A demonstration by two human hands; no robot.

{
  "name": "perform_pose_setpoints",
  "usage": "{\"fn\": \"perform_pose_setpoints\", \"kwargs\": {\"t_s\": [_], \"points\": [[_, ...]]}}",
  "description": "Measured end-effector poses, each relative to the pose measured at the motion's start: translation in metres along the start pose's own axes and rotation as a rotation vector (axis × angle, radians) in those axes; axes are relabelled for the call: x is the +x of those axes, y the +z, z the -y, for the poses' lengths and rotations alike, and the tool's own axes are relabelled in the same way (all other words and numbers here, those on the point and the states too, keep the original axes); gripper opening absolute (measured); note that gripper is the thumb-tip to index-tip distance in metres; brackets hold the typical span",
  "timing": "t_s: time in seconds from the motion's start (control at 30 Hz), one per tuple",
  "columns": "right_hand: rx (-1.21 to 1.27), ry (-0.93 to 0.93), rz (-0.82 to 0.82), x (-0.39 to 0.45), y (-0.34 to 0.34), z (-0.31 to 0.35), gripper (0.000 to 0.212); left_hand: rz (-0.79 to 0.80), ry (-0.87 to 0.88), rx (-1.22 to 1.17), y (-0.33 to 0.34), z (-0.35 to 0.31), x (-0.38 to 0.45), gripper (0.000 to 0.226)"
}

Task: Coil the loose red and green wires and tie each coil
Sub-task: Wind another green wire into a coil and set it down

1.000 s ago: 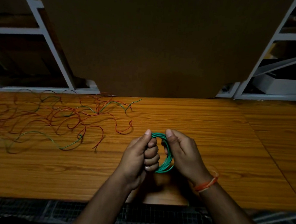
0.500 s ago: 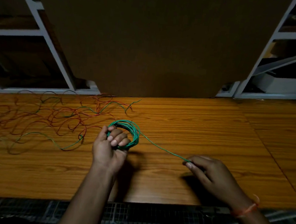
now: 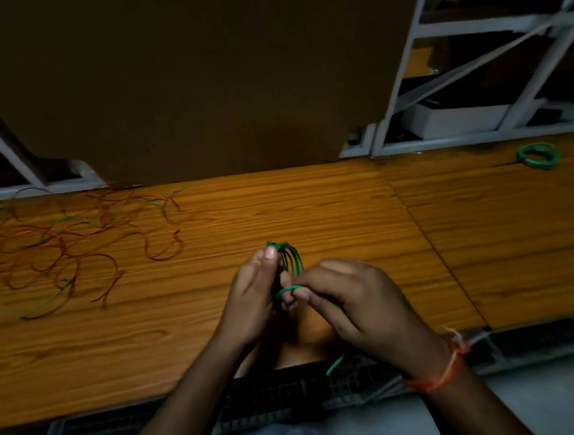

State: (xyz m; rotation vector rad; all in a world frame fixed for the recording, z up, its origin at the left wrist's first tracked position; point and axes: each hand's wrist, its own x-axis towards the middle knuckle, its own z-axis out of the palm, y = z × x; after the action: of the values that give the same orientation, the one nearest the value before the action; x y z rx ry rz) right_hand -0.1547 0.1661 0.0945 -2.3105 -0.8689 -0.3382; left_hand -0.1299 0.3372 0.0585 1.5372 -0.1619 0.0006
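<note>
Tie-off step: left hand (image 3: 252,293) pinches green coil (image 3: 288,256) upright; right hand (image 3: 351,298) pinches its tail end (image 3: 289,288) beside coil. Next, probably: thread tail through coil, cinch.

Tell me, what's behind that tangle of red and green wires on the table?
Behind the loose wires stands a white shelf frame and a brown board. The shelf's inside is too dark.

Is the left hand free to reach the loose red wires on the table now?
Probably not yet. The left hand grips the green coil while the right hand wraps its end. The table between it and the red wires is bare.
</note>
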Motion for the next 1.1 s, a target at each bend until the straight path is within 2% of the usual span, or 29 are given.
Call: {"fn": "perform_pose_setpoints", "kwargs": {"t_s": [0.13,0.37,0.5,0.67,0.83,1.0,1.1], "points": [[0.041,0.036,-0.071,-0.013,-0.023,-0.016,0.011,0.136,-0.022,-0.086,0.030,0.006,-0.003,0.050],[0.113,0.108,-0.160,-0.013,-0.031,-0.037,0.008,0.189,-0.089,-0.157,0.040,0.006,0.011,0.042],[0.157,0.181,-0.264,-0.001,-0.032,-0.050,0.007,0.289,-0.092,-0.142,0.036,0.009,0.022,0.041],[0.281,0.415,-0.383,-0.002,-0.028,-0.081,0.007,0.356,-0.247,-0.540,0.029,0.010,0.047,0.035],[0.421,0.566,-0.451,-0.012,-0.023,-0.096,0.008,0.364,-0.406,-0.937,0.034,0.015,0.078,0.040],[0.529,0.638,-0.416,-0.029,-0.015,-0.101,0.016,0.243,-0.532,-1.052,0.049,0.029,0.088,0.040],[0.627,0.732,-0.480,-0.030,-0.015,-0.111,0.022,0.156,-0.574,-1.061,0.062,0.034,0.093,0.040]]}}
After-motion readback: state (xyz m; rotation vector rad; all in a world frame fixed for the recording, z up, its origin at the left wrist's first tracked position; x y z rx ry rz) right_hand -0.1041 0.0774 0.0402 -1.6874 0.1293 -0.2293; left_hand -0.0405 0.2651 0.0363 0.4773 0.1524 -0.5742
